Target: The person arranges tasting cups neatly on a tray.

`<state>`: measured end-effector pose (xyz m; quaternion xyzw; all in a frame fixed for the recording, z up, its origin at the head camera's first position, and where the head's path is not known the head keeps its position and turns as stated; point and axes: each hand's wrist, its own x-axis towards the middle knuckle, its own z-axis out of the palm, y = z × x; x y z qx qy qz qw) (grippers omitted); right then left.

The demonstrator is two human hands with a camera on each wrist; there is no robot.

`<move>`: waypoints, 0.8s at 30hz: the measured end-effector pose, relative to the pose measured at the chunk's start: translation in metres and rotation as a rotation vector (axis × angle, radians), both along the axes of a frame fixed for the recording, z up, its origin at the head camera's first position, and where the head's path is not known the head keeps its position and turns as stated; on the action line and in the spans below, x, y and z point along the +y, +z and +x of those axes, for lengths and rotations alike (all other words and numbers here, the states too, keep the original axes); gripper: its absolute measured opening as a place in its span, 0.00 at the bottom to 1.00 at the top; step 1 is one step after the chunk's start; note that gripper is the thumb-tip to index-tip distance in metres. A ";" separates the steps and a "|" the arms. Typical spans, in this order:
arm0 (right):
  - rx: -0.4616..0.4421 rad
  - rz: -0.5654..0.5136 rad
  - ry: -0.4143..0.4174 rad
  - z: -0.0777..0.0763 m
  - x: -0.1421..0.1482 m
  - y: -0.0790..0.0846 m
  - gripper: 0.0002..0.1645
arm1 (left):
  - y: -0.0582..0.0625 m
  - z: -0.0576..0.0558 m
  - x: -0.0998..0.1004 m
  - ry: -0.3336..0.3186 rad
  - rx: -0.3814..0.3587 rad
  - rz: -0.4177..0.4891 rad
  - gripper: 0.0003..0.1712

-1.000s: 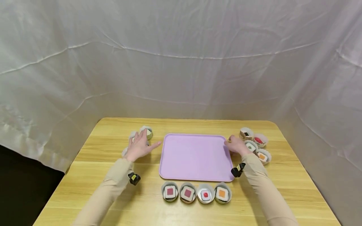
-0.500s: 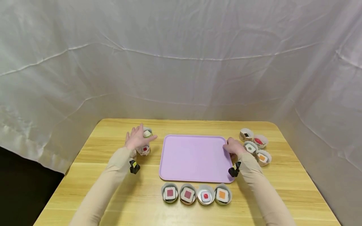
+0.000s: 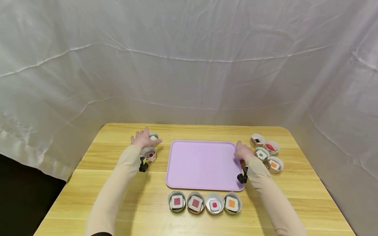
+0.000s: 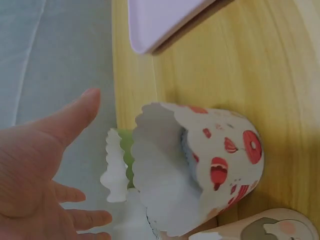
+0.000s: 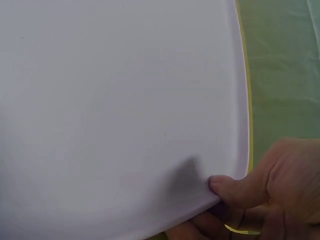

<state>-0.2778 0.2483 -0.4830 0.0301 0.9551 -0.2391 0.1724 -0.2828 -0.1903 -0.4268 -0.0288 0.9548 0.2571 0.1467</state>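
Observation:
My left hand [image 3: 143, 139] hovers over a cluster of paper baking cups at the table's far left, its fingers spread and holding nothing. Closest to it in the left wrist view are a white cup with red prints [image 4: 230, 150] and, partly behind that, a green cup [image 4: 127, 155]. A sushi-like square with a red centre [image 3: 151, 154] sits in the printed cup. With thumb on top and fingers beneath, my right hand [image 5: 295, 185] grips the rim of the lilac tray [image 5: 243, 110] near its far right corner. In the head view, the tray [image 3: 203, 165] holds nothing.
Along the tray's near side stands a row of several cups with sushi-like pieces, among them an orange-centred piece [image 3: 232, 203]. Several more filled cups, including one with a red piece [image 3: 271, 147], cluster right of my right hand. Pale curtains [image 3: 195, 78] hang around the wooden table [image 3: 165, 223].
My left hand has moved away from me and slightly left over the cups, uncovering the red-centred one. The right hand stays at the tray's edge; the tray has hardly moved.

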 end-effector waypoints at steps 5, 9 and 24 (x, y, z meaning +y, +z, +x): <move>-0.041 -0.134 -0.020 0.002 0.003 -0.004 0.17 | -0.001 -0.005 -0.002 0.013 -0.059 -0.002 0.62; -0.076 -0.186 -0.037 0.004 0.003 -0.004 0.16 | -0.007 -0.010 -0.002 0.022 -0.072 -0.019 0.62; -0.108 -0.177 -0.042 0.004 0.003 -0.002 0.16 | -0.022 -0.020 -0.005 0.070 -0.011 -0.055 0.47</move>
